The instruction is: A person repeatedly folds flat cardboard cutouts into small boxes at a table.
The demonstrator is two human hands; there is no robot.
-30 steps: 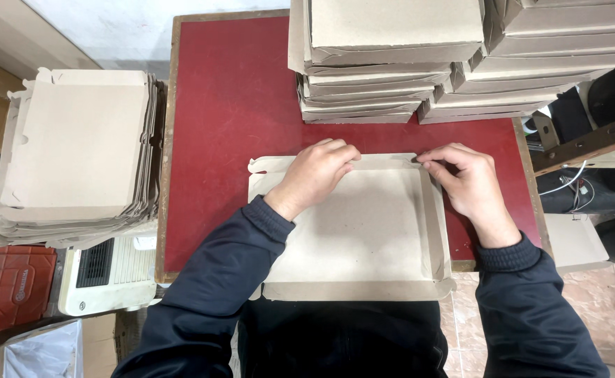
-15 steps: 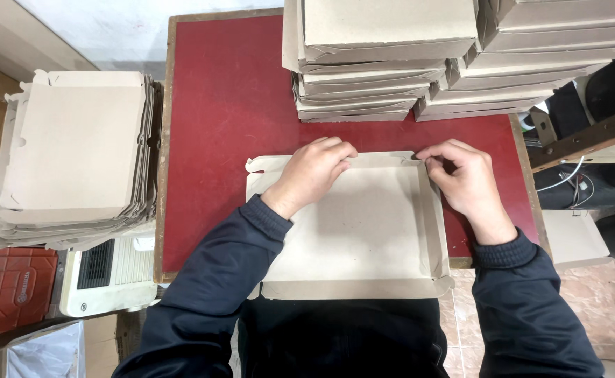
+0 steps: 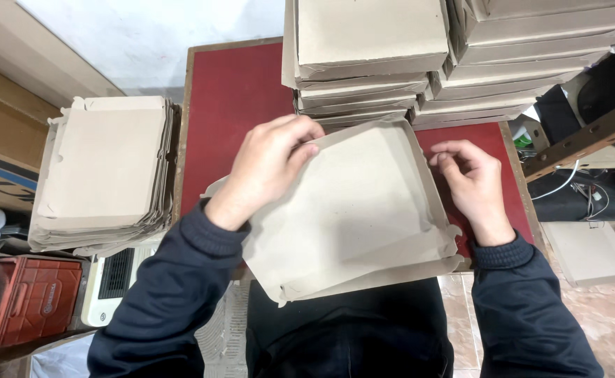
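A half-folded tan cardboard box [image 3: 353,210] is tilted above the red table [image 3: 230,105], its far edge raised and turned. My left hand [image 3: 269,164] grips the box's far left corner, fingers pinched over the raised edge. My right hand [image 3: 468,178] hovers just off the box's right side wall, fingers curled and apart from the cardboard. The box's near flaps hang over the table's front edge toward my lap.
Two stacks of finished tan boxes [image 3: 370,56] [image 3: 531,49] stand at the table's back. A pile of flat cardboard blanks [image 3: 104,171] rests to the left. A red crate [image 3: 24,301] and a white appliance [image 3: 115,280] sit low left; cables [image 3: 573,185] lie right.
The box, flat on the table before, is now lifted and rotated by my left hand. My right hand has let go of its right edge.
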